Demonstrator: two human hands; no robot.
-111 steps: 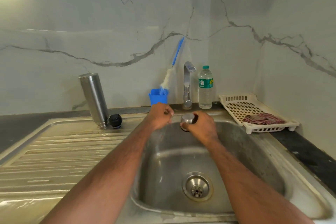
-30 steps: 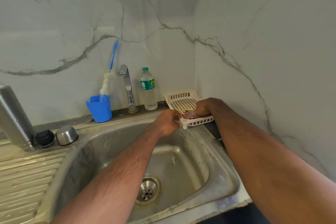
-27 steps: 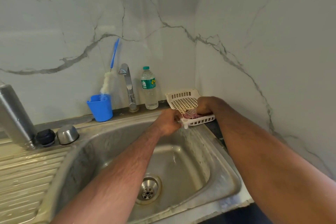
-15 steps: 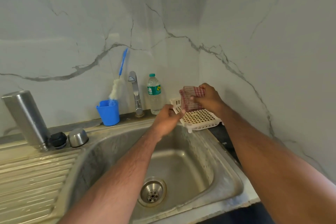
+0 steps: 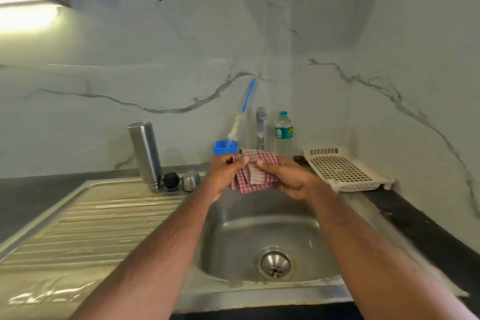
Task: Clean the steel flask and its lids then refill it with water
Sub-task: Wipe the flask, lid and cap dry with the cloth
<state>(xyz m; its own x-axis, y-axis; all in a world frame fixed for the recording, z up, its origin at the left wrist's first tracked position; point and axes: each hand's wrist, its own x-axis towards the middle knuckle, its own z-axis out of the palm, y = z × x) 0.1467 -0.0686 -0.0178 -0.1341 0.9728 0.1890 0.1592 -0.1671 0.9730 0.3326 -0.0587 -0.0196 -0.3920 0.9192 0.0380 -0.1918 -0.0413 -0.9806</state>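
Note:
The steel flask (image 5: 146, 154) stands upright without a lid at the back of the draining board. Right beside it sit a black inner lid (image 5: 171, 181) and a steel cap (image 5: 190, 180). Above the back of the sink basin (image 5: 262, 236), a red-and-white checked cloth (image 5: 253, 175) is held between both hands. My left hand (image 5: 225, 173) pinches its left edge. My right hand (image 5: 285, 178) grips its right side from below.
A blue cup (image 5: 224, 147) holding a bottle brush (image 5: 242, 114) stands by the tap (image 5: 260, 127). A plastic water bottle (image 5: 284, 134) is right of the tap. A white perforated tray (image 5: 342, 167) lies on the dark counter at right. The ribbed draining board (image 5: 91, 228) spreads left.
My right hand lifted the checked cloth out of the white tray and brought it left over the sink. My left hand now holds it too. The steel cap stands beside the black lid.

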